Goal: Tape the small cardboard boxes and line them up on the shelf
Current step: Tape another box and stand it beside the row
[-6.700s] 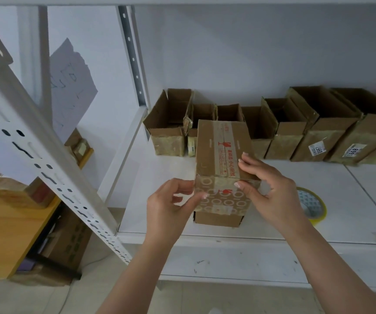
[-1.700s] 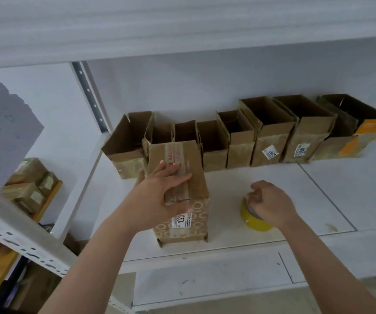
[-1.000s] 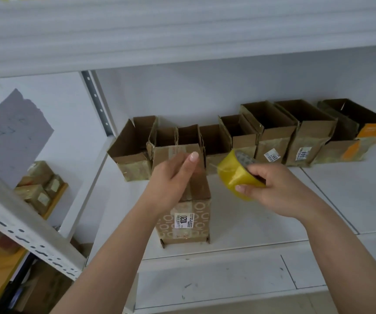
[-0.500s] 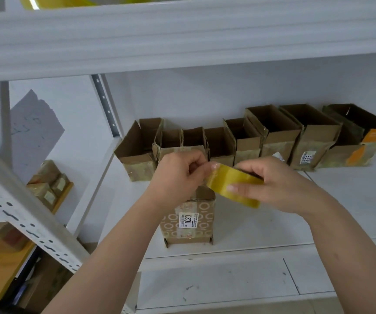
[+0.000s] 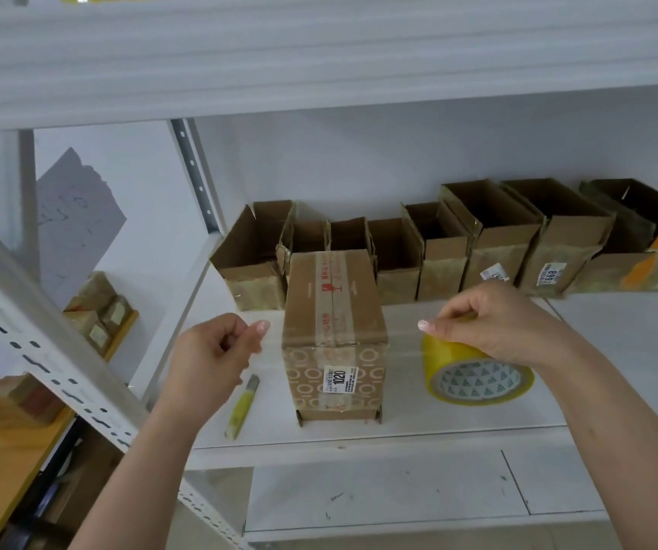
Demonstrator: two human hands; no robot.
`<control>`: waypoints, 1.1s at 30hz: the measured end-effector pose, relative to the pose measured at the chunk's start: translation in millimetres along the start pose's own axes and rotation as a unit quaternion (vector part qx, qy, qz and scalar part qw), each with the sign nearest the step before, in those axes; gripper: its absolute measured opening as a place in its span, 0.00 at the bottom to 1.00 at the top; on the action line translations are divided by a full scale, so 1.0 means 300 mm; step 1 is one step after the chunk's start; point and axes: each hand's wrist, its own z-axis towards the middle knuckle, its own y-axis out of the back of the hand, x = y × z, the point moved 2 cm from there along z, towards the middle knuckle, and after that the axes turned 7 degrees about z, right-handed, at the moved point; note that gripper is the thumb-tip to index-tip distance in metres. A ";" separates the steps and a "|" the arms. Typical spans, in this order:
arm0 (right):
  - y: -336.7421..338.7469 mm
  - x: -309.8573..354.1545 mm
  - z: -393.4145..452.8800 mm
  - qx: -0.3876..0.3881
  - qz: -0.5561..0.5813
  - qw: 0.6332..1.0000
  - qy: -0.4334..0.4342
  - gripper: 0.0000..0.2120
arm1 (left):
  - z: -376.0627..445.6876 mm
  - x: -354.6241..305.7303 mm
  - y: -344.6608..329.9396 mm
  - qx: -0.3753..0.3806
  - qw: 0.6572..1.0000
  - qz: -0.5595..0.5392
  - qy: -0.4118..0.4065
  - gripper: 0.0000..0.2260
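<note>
A closed small cardboard box (image 5: 335,311) with a "1020" label stands near the front of the white shelf (image 5: 359,434). A clear strip of tape (image 5: 402,343) stretches across its front top edge. My left hand (image 5: 216,351) pinches the strip's free end left of the box. To the box's right, my right hand (image 5: 494,323) grips the yellow tape roll (image 5: 474,375). A row of several open cardboard boxes (image 5: 438,252) lines the back wall.
A yellow utility knife (image 5: 242,406) lies on the shelf left of the box. The shelf above (image 5: 319,53) overhangs close overhead. A slotted metal upright (image 5: 33,335) slants at left, with a wooden table and taped boxes (image 5: 97,311) beyond it.
My hands have pulled apart, drawing a strip of tape off the roll across the box front. The right hand and roll moved right and down; the left hand moved left.
</note>
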 end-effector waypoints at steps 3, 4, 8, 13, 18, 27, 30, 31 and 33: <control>-0.019 -0.018 0.024 -0.002 0.011 1.000 -0.008 0.19 | 0.017 0.019 -0.012 -0.007 1.000 0.005 0.010 0.17; -0.020 -0.026 0.034 -0.006 0.016 1.000 -0.010 0.19 | 0.028 0.021 -0.012 -0.007 1.000 0.008 0.013 0.17; -0.038 -0.045 0.066 -0.006 0.018 1.000 -0.019 0.15 | 0.055 0.033 -0.019 0.003 1.000 0.025 0.017 0.17; -0.052 -0.066 0.081 -0.011 0.032 0.999 -0.027 0.19 | 0.067 0.055 -0.032 0.011 0.999 0.032 0.027 0.17; -0.083 -0.103 0.104 -0.001 0.036 0.999 -0.036 0.17 | 0.062 0.089 -0.070 0.029 0.999 0.012 0.039 0.17; -0.174 -0.146 0.112 0.007 0.105 0.994 -0.041 0.19 | -0.024 0.089 -0.220 0.023 0.995 -0.048 0.090 0.20; -0.182 -0.144 0.109 0.000 0.111 0.993 -0.035 0.21 | -0.031 0.069 -0.231 0.009 0.996 -0.012 0.091 0.22; -0.182 -0.145 0.110 -0.002 0.110 0.993 -0.035 0.21 | -0.031 0.065 -0.229 0.006 0.996 -0.002 0.090 0.22; -0.182 -0.145 0.111 -0.003 0.109 0.993 -0.034 0.21 | -0.034 0.057 -0.224 0.003 0.995 0.017 0.094 0.22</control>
